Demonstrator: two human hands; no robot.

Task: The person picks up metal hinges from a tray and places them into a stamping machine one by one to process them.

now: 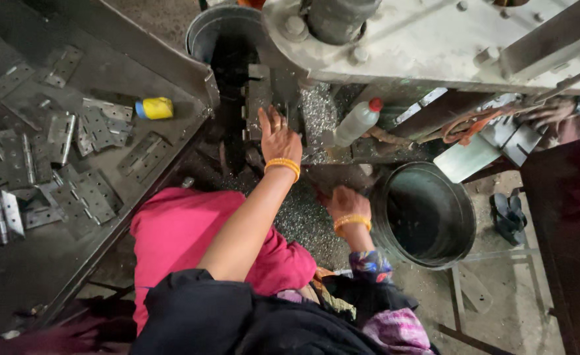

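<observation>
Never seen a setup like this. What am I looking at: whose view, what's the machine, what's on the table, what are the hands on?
One picture, from a camera worn on a person's head, looking down at their own arms and lap. The left hand reaches forward to the dark tooling block of a heavy pale-painted metal machine, probably a press; it touches the block, but whether it holds a part I cannot tell. The right hand rests low beside a dark round metal bucket; its fingers are blurred. Both wrists wear orange bangles. On the dark table at left lie many flat grey hinge plates with punched holes, plus a small yellow and blue container. A white squeeze bottle with a red cap stands by the machine.
</observation>
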